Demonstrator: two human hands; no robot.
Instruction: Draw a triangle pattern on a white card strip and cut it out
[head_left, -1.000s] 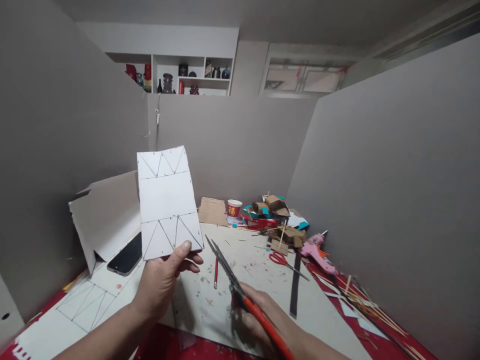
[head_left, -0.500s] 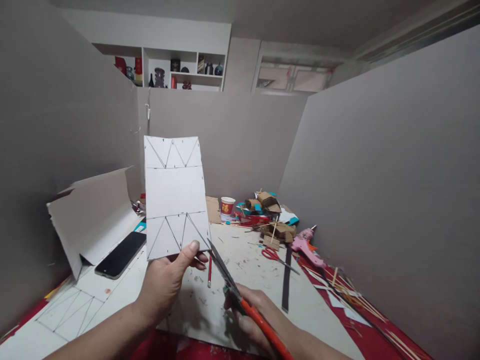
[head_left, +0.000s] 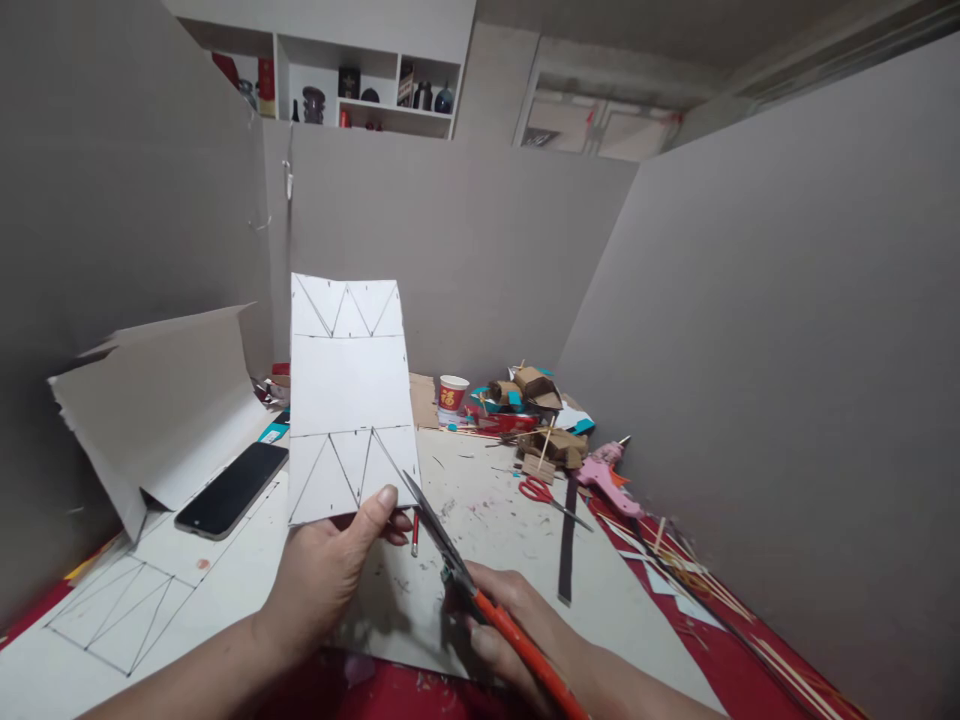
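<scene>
My left hand [head_left: 330, 560] grips the lower edge of a white card [head_left: 349, 385], thumb on its front. Pencil lines cross the card, with zigzag triangles along its top and bottom bands. My right hand [head_left: 517, 620] is closed round large shears with orange-red handles [head_left: 514, 635]. The dark blades [head_left: 435, 525] point up and left, their tips at the card's lower right corner, close to a drawn slanting line. A red pencil [head_left: 415, 535] lies on the board behind my left fingertips, partly hidden.
On the left are a phone [head_left: 232, 490], a folded white board [head_left: 165, 420] and a lined sheet [head_left: 112, 610]. Rightward lie red scissors [head_left: 540, 490], a dark strip [head_left: 568, 550], a pink glue gun [head_left: 607, 485] and thin sticks [head_left: 750, 640]. A paper cup [head_left: 453, 393] stands behind, near cardboard pieces [head_left: 536, 390].
The shears' blades have moved slightly up and left, over the card's lower right corner. My view has tipped down a little. Both hands keep their hold.
</scene>
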